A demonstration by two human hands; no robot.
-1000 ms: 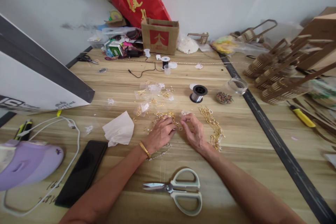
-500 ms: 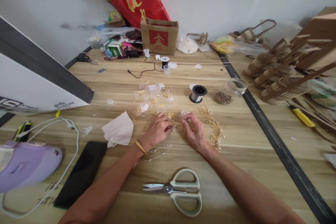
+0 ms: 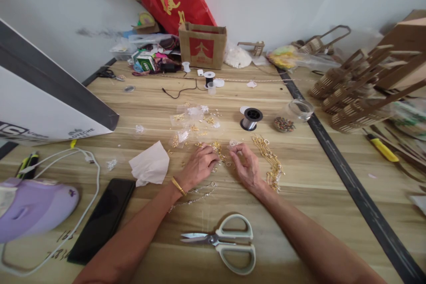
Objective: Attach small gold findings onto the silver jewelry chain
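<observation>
My left hand (image 3: 200, 164), a gold bangle at its wrist, rests by a small pile of gold beads (image 3: 217, 147). Its fingers are curled with the tips together, and whatever lies in them is too small to name. Across a narrow gap, my right hand (image 3: 246, 166) has thumb and forefinger bent into a pinch; what it holds cannot be made out. A small ring (image 3: 228, 164) lies between the hands. Gold chains (image 3: 274, 166) lie right of my right hand. A silver chain (image 3: 199, 196) runs below my left wrist. White-handled scissors (image 3: 218, 240) lie nearer me, blades pointing left.
Small bags of findings (image 3: 189, 115) lie beyond the hands. A wire spool (image 3: 251, 119) and a jar of mixed beads (image 3: 293, 115) stand farther right. At left are a paper piece (image 3: 149, 164), a black phone (image 3: 101, 221) and a purple device (image 3: 36, 211) with a white cable.
The fingers of my left hand have shifted very slightly at the bead pile. My right hand stays in nearly the same place.
</observation>
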